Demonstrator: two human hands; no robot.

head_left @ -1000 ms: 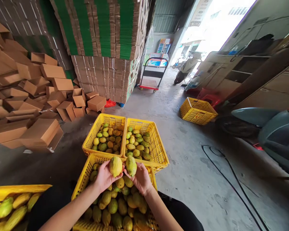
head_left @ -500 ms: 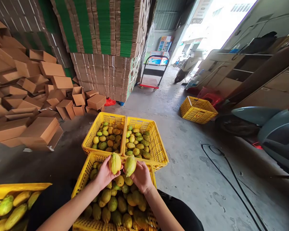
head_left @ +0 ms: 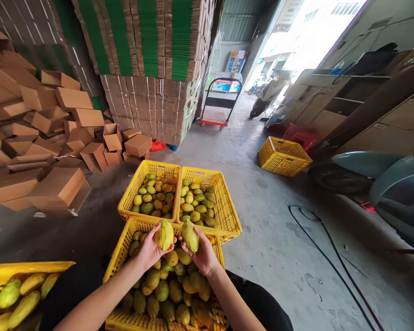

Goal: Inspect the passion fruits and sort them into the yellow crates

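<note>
My left hand (head_left: 152, 248) is closed around a yellow-green papaya (head_left: 164, 235), its fingers behind and under the fruit. In my right hand (head_left: 203, 253) is a second papaya (head_left: 190, 236), greener and tilted, with its top leaning left. Both fruits are held side by side, a small gap apart, above the nearest yellow crate (head_left: 115, 262). Many green and yellow papayas (head_left: 175, 293) fill that crate beneath my forearms.
Beyond stand two more yellow crates of papayas, one left (head_left: 124, 202) and one right (head_left: 229, 207). Another crate (head_left: 31, 266) with longer fruit is at lower left. Cardboard boxes (head_left: 60, 186) are heaped left; a hand truck (head_left: 221, 103), a yellow crate (head_left: 284, 158), a scooter (head_left: 400, 184) and a black hose (head_left: 326, 234) lie further off.
The papaya in my right hand has been turned, now slanting with its lower end toward the right. My left hand with its papaya has barely moved.
</note>
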